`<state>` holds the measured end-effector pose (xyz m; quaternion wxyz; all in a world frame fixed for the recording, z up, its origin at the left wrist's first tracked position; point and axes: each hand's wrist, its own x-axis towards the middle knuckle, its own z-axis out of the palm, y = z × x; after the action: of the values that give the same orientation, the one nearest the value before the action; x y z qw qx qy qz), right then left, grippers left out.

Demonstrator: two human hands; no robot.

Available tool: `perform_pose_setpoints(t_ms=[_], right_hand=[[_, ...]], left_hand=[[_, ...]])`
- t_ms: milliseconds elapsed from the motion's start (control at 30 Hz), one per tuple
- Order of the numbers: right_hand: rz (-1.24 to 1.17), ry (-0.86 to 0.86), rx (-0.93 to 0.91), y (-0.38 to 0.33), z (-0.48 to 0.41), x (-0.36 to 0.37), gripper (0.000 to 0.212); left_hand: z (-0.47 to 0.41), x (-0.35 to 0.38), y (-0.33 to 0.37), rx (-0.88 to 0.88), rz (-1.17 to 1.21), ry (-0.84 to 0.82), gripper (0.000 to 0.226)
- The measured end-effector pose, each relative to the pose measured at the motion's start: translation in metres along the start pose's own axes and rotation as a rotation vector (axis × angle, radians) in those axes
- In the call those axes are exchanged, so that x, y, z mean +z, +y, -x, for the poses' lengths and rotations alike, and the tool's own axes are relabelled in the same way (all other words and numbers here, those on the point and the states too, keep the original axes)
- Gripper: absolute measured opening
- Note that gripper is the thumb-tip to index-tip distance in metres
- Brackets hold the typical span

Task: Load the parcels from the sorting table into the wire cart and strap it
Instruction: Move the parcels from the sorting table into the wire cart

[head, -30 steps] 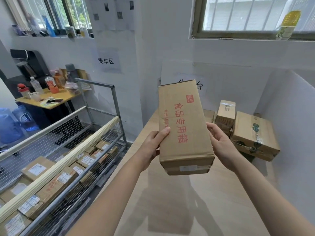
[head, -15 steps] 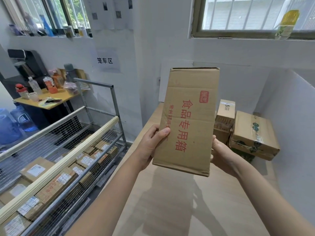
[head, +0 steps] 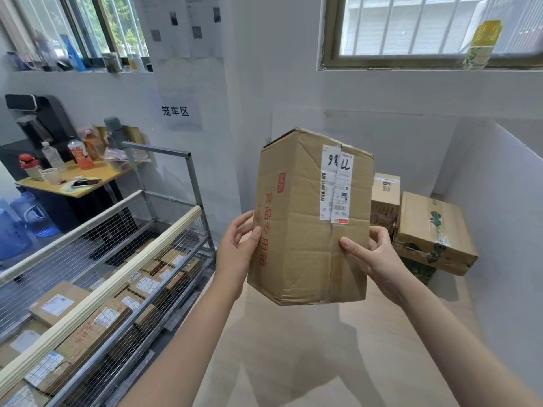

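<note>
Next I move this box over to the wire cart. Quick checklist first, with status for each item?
1. Grip: left hand and right hand hold the cardboard box on opposite sides: ok.
2. Box lifted off the sorting table: ok.
3. Top flaps sealed: cannot tell.
4. Room in the wire cart above the loaded parcels: looks ok.
5. Table emptied: not ok, remaining parcels sit in the far corner.
</note>
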<state>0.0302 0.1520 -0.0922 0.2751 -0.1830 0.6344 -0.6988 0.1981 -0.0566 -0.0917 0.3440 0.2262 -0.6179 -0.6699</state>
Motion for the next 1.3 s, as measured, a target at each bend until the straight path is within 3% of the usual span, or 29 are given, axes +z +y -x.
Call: perform_pose_setpoints(t_ms=[133,300,433,567,633,800,1100,1233,1300], right_hand=[[0.035,0.000,-0.065,-0.001,0.003,0.006,0.072],[0.087,-0.004,-0.059,0.002,0.006,0.013,0.068],[0.058,-0.047,-0.047,0.004,0.006,0.029,0.063],[0.049,-0.175,-0.018,0.007,-0.001,0.054,0.059],[0.045,-0.243,-0.012,0.013,-0.004,0.069,0.056],[0.075,-0.351,0.030,0.030,-0.010,0.107,0.047],[0.151,-0.500,0.068,0.056,-0.028,0.196,0.058],[0.189,-0.586,0.098,0.071,-0.037,0.252,0.057],[0.212,-0.627,0.113,0.080,-0.041,0.286,0.058]], left_hand=[[0.001,-0.002,-0.007,-0.005,-0.089,0.014,0.034],[0.013,-0.001,0.002,-0.064,-0.113,-0.098,0.055],[0.017,-0.015,0.002,-0.103,-0.114,-0.066,0.095],[0.026,-0.046,0.006,-0.089,-0.149,0.028,0.111],[0.034,-0.063,0.008,-0.093,-0.189,0.084,0.107],[0.054,-0.103,0.009,-0.151,-0.170,0.147,0.066],[0.074,-0.185,-0.016,-0.258,-0.086,0.315,0.095],[0.071,-0.228,-0.015,-0.252,-0.035,0.504,0.044],[0.068,-0.254,-0.016,-0.240,-0.012,0.595,0.036]])
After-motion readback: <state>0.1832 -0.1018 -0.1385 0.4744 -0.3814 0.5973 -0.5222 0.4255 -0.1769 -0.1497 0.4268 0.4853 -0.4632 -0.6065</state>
